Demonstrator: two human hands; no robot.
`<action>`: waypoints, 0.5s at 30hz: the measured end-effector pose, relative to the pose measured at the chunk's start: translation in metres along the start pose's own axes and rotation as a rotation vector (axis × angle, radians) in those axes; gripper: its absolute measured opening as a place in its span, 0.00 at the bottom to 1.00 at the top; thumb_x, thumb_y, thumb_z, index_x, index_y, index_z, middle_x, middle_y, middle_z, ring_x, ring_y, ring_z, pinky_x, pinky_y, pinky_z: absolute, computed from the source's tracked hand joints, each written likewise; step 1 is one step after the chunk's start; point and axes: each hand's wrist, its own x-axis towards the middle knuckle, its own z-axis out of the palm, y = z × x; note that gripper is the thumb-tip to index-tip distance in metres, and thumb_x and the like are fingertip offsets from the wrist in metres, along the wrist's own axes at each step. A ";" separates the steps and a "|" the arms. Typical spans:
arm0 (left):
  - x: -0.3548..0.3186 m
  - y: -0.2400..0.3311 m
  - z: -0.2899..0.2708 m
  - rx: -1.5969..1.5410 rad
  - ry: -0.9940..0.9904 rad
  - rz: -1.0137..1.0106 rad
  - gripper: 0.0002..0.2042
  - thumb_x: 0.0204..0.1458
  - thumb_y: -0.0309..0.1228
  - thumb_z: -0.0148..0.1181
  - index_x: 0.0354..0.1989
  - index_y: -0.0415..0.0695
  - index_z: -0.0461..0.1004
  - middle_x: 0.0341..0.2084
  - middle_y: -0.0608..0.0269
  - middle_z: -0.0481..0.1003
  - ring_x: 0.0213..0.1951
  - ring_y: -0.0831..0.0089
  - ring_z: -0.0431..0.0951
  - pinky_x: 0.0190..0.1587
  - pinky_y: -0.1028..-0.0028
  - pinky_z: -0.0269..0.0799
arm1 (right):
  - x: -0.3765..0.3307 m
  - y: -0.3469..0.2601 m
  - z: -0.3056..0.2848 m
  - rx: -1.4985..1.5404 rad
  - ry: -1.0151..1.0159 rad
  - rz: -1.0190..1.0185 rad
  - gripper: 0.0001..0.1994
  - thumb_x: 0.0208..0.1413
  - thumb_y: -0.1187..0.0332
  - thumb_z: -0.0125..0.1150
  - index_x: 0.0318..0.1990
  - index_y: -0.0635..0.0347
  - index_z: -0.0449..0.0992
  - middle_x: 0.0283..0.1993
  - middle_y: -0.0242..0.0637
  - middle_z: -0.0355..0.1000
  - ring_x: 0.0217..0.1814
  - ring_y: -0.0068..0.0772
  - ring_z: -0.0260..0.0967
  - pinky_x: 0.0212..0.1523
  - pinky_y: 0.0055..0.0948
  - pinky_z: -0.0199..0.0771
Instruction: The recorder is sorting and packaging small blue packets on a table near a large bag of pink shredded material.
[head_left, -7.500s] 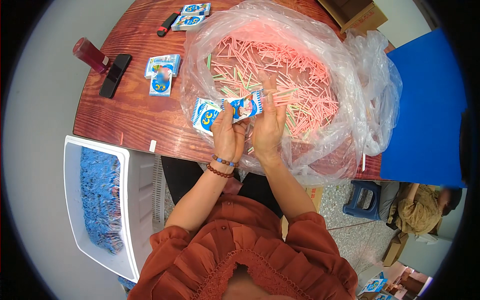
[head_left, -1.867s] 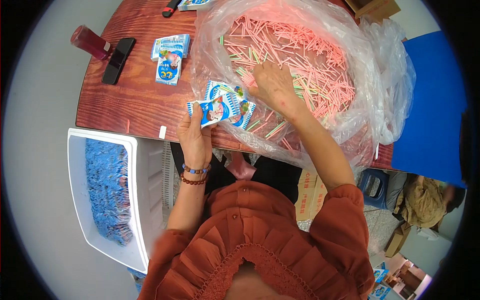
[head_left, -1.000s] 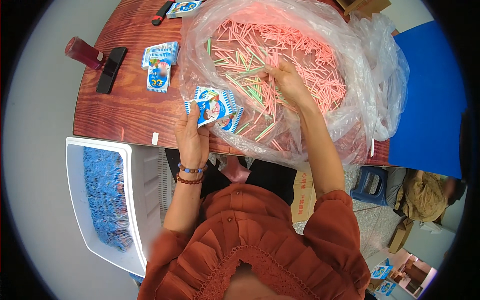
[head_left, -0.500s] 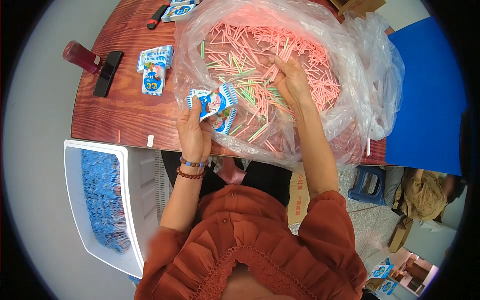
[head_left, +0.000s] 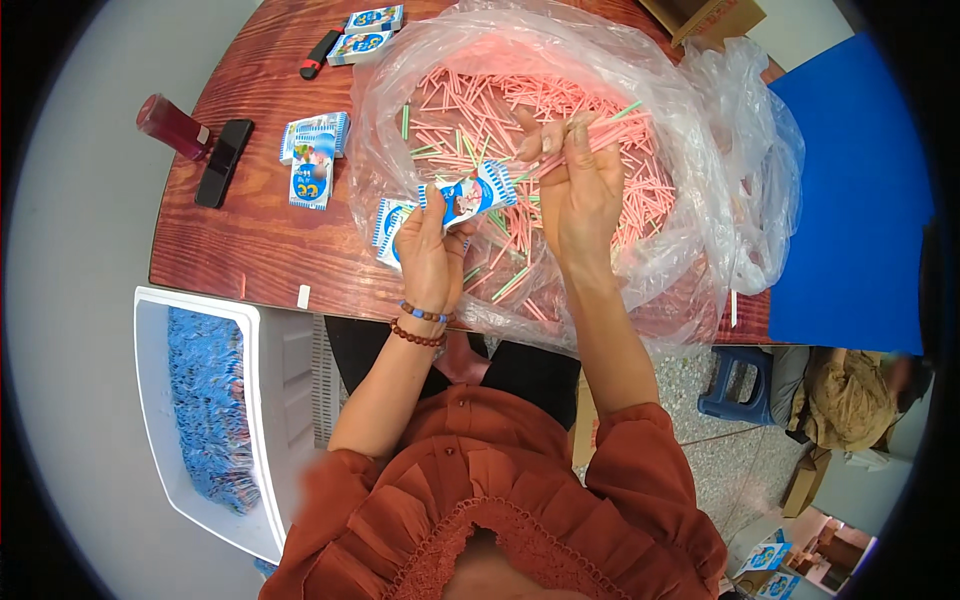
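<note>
Between the thumb and fingers of my left hand is a blue-and-white packet, tilted up to the right. My right hand pinches a small bunch of thin sticks, mostly pink with a green one, close to the packet's right end. Both hands are over a large clear plastic bag, spread open on the table and full of loose pink and green sticks. Another similar packet lies partly under my left hand.
On the wooden table at left lie stacked packets, a black phone, a red bottle and a red-black cutter. A white bin full of blue packets stands below left. A blue sheet is at right, a stool below.
My right hand has lifted the bunch of sticks and turned it, bringing it toward the packet. My left hand has moved right and slightly up with the packet.
</note>
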 end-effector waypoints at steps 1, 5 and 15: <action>-0.001 0.000 0.000 0.000 -0.016 -0.006 0.13 0.62 0.38 0.53 0.34 0.40 0.76 0.30 0.64 0.78 0.30 0.78 0.75 0.32 0.78 0.72 | -0.001 0.003 -0.002 -0.046 -0.038 -0.038 0.07 0.67 0.68 0.43 0.37 0.58 0.66 0.30 0.32 0.65 0.35 0.30 0.69 0.68 0.50 0.54; -0.003 -0.002 0.007 -0.018 -0.056 -0.019 0.14 0.62 0.38 0.52 0.35 0.38 0.75 0.29 0.62 0.77 0.28 0.77 0.75 0.31 0.78 0.72 | -0.008 0.008 0.007 -0.185 -0.020 -0.116 0.06 0.67 0.66 0.44 0.40 0.59 0.64 0.30 0.33 0.65 0.37 0.32 0.71 0.65 0.46 0.59; -0.006 -0.010 0.018 -0.092 0.004 0.007 0.13 0.62 0.37 0.52 0.39 0.38 0.74 0.33 0.62 0.77 0.32 0.76 0.76 0.34 0.77 0.74 | -0.030 0.020 0.023 -0.354 0.137 0.038 0.12 0.68 0.63 0.39 0.45 0.63 0.64 0.55 0.52 0.69 0.53 0.34 0.70 0.55 0.32 0.66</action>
